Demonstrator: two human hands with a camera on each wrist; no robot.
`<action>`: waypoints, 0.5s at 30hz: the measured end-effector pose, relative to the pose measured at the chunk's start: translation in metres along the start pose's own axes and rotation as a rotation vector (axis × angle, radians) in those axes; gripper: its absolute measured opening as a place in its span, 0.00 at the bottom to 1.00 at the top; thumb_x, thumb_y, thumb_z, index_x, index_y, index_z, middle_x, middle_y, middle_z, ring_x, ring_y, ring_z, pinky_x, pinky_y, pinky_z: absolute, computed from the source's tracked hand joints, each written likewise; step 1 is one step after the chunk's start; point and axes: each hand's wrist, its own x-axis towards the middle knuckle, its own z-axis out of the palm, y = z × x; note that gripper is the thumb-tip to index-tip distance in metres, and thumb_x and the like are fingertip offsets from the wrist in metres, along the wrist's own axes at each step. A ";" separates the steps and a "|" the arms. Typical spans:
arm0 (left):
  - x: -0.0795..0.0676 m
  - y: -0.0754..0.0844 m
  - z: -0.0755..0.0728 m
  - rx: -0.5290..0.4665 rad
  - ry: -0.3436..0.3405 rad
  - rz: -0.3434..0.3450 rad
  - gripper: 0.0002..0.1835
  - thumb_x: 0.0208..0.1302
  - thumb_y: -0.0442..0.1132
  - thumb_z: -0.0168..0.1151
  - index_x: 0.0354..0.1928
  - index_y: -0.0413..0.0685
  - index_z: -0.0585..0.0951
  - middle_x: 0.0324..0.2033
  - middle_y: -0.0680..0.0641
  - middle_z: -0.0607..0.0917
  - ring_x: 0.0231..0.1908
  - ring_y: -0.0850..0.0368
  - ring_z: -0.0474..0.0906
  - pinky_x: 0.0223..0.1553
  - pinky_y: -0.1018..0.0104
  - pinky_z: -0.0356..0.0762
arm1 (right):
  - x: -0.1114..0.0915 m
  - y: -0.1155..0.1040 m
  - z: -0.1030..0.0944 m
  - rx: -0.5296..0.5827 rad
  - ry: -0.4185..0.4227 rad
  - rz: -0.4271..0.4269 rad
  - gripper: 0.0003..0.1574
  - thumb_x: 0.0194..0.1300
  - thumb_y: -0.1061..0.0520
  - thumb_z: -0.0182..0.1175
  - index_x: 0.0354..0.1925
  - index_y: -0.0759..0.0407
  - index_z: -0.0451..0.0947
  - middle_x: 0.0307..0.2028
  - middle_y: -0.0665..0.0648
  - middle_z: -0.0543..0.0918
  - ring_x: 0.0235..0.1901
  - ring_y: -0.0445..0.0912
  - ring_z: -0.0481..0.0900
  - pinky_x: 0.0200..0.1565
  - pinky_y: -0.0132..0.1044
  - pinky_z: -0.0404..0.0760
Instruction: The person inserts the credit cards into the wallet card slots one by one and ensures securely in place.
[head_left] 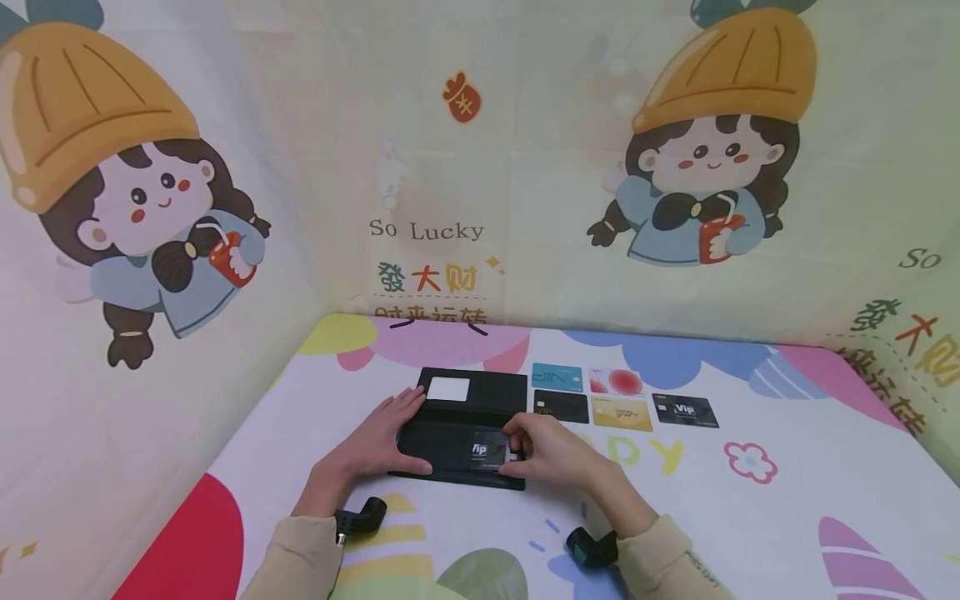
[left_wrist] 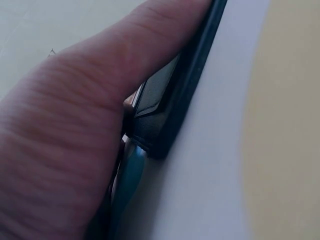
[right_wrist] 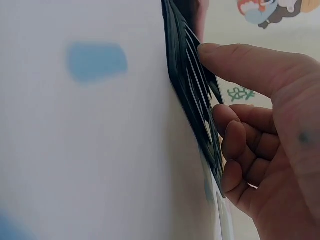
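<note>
A black wallet point(head_left: 438, 437) lies unfolded on the table, with a white panel point(head_left: 448, 389) in its far half. My left hand point(head_left: 378, 442) rests on the wallet's left end, fingers stretched along the side and thumb over the near edge. In the left wrist view that thumb lies across the dark wallet edge point(left_wrist: 175, 120). At the right end of the near half, my right hand point(head_left: 558, 450) pinches a dark card marked "Vip" point(head_left: 489, 452) between thumb and fingers. The right wrist view shows several layered slots point(right_wrist: 197, 80) beside the fingertips; the other fingers are curled.
Beyond the wallet's right side lie a teal card point(head_left: 557, 377), a pink-and-white card point(head_left: 615, 382), a black card point(head_left: 561, 407), a gold card point(head_left: 622, 414) and another black "Vip" card point(head_left: 685, 411). Printed cloth covers the table point(head_left: 750, 533) and the walls behind.
</note>
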 end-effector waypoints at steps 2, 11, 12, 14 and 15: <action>0.000 0.000 0.000 -0.001 0.000 0.004 0.65 0.43 0.70 0.75 0.78 0.43 0.59 0.78 0.44 0.55 0.77 0.45 0.45 0.75 0.44 0.41 | 0.001 -0.001 0.001 -0.005 -0.002 -0.005 0.27 0.57 0.50 0.76 0.51 0.59 0.79 0.32 0.45 0.76 0.35 0.42 0.74 0.38 0.33 0.80; 0.000 0.001 0.001 -0.009 0.004 0.011 0.65 0.44 0.69 0.75 0.78 0.42 0.58 0.78 0.43 0.55 0.77 0.44 0.46 0.75 0.44 0.41 | 0.004 -0.005 0.004 0.002 -0.009 -0.016 0.26 0.59 0.51 0.76 0.51 0.60 0.79 0.32 0.45 0.76 0.35 0.42 0.74 0.39 0.33 0.80; 0.000 0.001 0.001 -0.009 0.003 0.011 0.65 0.44 0.69 0.75 0.78 0.42 0.58 0.78 0.43 0.54 0.77 0.44 0.45 0.75 0.44 0.41 | 0.005 -0.005 0.005 0.003 -0.009 -0.015 0.27 0.59 0.51 0.76 0.51 0.60 0.79 0.32 0.45 0.76 0.35 0.42 0.74 0.39 0.33 0.80; -0.001 0.001 0.001 -0.008 0.003 0.009 0.65 0.44 0.69 0.75 0.78 0.43 0.58 0.78 0.43 0.54 0.77 0.44 0.45 0.75 0.44 0.41 | 0.005 -0.006 0.006 0.002 -0.010 -0.019 0.27 0.59 0.51 0.75 0.51 0.60 0.79 0.32 0.45 0.76 0.35 0.42 0.74 0.39 0.33 0.80; -0.001 0.001 0.001 -0.009 0.001 0.008 0.65 0.44 0.69 0.75 0.78 0.43 0.58 0.78 0.44 0.54 0.77 0.45 0.45 0.76 0.45 0.41 | 0.006 -0.006 0.007 0.003 -0.010 -0.021 0.27 0.59 0.50 0.75 0.51 0.60 0.79 0.32 0.45 0.76 0.34 0.42 0.74 0.39 0.33 0.80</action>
